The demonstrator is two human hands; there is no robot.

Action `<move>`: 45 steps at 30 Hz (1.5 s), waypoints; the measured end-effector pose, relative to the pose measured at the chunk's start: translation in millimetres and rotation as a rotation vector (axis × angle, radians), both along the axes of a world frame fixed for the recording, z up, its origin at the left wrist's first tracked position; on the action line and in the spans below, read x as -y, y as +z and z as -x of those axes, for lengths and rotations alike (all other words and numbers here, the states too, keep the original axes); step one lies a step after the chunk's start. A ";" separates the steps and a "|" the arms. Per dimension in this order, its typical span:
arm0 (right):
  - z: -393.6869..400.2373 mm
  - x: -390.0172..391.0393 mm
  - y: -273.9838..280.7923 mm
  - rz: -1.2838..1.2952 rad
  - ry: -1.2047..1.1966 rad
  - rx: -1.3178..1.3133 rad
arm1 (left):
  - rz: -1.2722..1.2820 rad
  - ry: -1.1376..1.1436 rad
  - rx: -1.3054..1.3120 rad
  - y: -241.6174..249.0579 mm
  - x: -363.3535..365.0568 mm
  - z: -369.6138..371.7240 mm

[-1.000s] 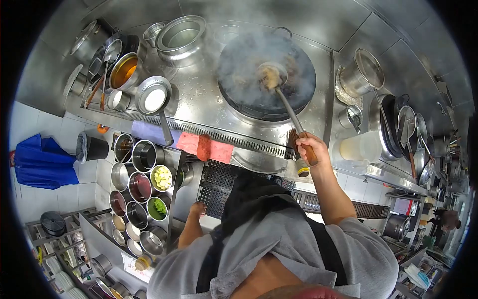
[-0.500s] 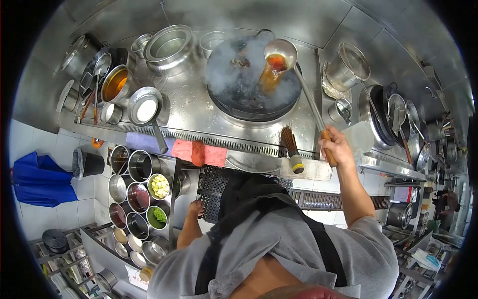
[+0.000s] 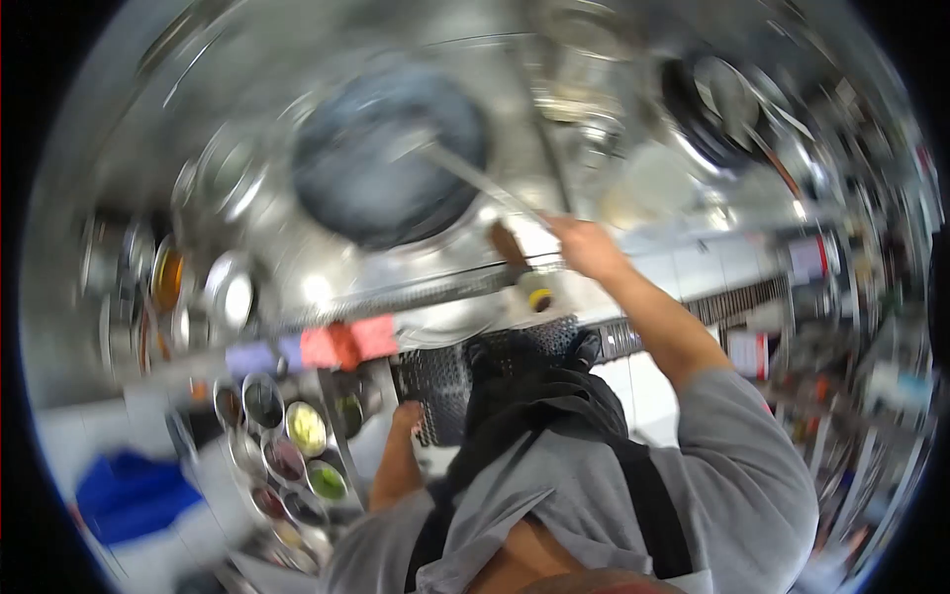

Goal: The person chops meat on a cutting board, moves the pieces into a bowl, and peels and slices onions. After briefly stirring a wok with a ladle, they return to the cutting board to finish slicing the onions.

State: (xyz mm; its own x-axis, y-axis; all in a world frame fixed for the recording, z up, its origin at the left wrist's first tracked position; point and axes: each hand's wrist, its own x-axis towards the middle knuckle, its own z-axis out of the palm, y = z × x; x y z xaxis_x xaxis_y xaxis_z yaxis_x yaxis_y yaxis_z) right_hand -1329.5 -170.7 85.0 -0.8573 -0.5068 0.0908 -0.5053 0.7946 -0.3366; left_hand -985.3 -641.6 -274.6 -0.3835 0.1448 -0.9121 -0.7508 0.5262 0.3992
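I see a stainless steel cooking counter (image 3: 327,287) in a crowded kitchen, with a big dark round wok (image 3: 381,163) sunk in it. My right hand (image 3: 584,246) is clamped on the long metal ladle (image 3: 465,170), its bowl over the wok. Since half a second ago the view has swung, pushing everything leftward. My left hand (image 3: 406,416) is low by the perforated panel; blur hides its grip.

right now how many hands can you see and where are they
2. The right hand is raised at the stove edge, gripping the ladle that reaches into the wok. The left hand hangs low by the perforated panel. Blur may hide others.
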 end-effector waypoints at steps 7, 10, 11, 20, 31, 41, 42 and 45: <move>-132.1 -116.6 -12.8 0.314 -0.253 -0.257 | 0.367 -0.593 -0.321 69.6 -110.0 137.0; -260.4 -257.2 -33.2 0.487 -0.356 0.248 | 0.320 -0.533 -0.357 78.5 -251.8 199.5; -306.6 -308.7 -52.5 0.465 -0.503 0.298 | 0.292 -0.532 -0.365 82.1 -301.4 212.8; -682.0 -621.6 -36.2 0.145 -2.051 0.158 | 0.002 -1.065 -0.383 106.5 -763.1 242.2; -837.2 -637.0 -121.1 0.437 -2.544 0.701 | 0.003 -2.046 -0.585 87.2 -1142.7 192.0; -836.7 -626.9 -128.3 0.900 -2.943 0.477 | -0.846 -2.476 -0.489 194.6 -1524.5 -298.2; -840.2 -628.4 -138.4 0.994 -2.946 0.481 | -1.056 -2.430 -0.362 203.7 -1535.0 -355.3; -860.2 -653.4 -141.0 1.080 -2.970 0.308 | -1.221 -2.440 -0.265 258.1 -1541.0 -510.5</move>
State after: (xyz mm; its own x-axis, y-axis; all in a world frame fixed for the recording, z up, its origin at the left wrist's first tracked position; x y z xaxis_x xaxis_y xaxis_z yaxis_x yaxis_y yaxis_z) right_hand -469.3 482.7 -56.0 0.6990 0.4286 -0.5724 0.2000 -0.8857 -0.4189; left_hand -474.8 899.4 -16.5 0.9295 0.2795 -0.2407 0.3425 -0.4123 0.8442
